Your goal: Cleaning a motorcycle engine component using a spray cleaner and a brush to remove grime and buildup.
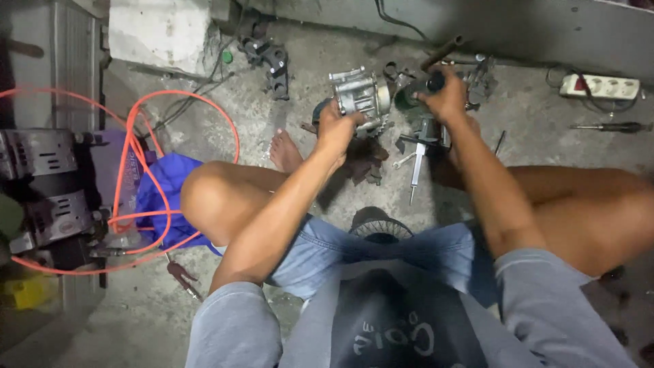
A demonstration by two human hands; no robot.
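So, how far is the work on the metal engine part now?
Done: several small parts already lie loose on the concrete floor. In hand: the left hand steadies the metal engine part, and the right hand holds a dark-handled tool. How much remains cannot be judged.

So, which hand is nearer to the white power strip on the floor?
The right hand. It grips a dark tool, with the white power strip further out on its side. The left hand holds the metal engine part, farther away.

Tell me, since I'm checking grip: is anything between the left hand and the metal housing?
Nothing visible. The left hand rests directly on the metal housing, fingers on its lower left side. The right hand is apart from it, gripping a dark tool beside it.
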